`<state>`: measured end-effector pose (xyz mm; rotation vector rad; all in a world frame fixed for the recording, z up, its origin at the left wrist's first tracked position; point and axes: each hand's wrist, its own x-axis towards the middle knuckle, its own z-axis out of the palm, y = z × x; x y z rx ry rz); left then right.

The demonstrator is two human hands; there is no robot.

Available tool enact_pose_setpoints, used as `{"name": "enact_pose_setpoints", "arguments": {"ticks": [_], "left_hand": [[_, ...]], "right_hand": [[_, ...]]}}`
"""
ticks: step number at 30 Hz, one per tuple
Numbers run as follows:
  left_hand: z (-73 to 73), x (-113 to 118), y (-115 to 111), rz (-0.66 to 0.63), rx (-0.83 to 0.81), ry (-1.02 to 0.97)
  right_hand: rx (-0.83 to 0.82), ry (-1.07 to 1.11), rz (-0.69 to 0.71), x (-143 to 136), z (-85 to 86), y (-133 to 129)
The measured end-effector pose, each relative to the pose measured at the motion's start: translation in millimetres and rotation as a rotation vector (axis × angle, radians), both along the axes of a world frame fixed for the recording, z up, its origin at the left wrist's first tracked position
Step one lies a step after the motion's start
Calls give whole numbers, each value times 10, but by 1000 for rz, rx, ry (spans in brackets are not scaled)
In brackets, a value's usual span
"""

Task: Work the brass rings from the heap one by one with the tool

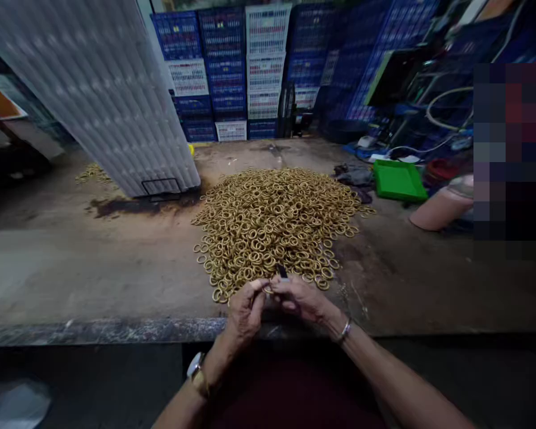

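Note:
A broad heap of brass-coloured rings (272,214) lies on the brown worktable (152,262). At the heap's near edge, my left hand (247,307) pinches one ring (268,289) between thumb and fingers. Close beside it on the right, my right hand (300,298) is closed around a small tool with a dark, flat tip (282,271), which points up and away toward the heap. The tool's handle is mostly hidden by the fingers. Both hands meet at the ring, just above the table's front edge.
Tall ribbed translucent stack (116,101) stands back left, near a few scattered rings (93,173). Blue and white crates (265,71) line the back. A green tray (399,180), dark cloth (354,174) and cylindrical pinkish object (440,208) sit at the right.

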<state>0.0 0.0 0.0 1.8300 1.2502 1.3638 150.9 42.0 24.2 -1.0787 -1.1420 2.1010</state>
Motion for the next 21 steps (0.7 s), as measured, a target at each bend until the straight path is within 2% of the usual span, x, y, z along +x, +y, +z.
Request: {"name": "enact_pose_setpoints", "arguments": {"ticks": [5, 10, 14, 17, 19, 21], "left_hand": [[-46, -56, 4, -10, -91, 12], [-14, -68, 3, 27, -227, -28], [22, -28, -3, 42, -321, -143], [35, -8, -6, 35, -524, -305], [34, -9, -12, -13, -687, -392], [31, -14, -20, -73, -770, -441]], "right_hand": [[41, -89, 60, -21, -60, 14], [284, -278, -29, -74, -114, 1], [432, -357, -55, -140, -119, -1], [454, -398, -99, -178, -137, 17], [458, -425, -129, -184, -146, 31], [465, -440, -138, -177, -145, 38]]}}
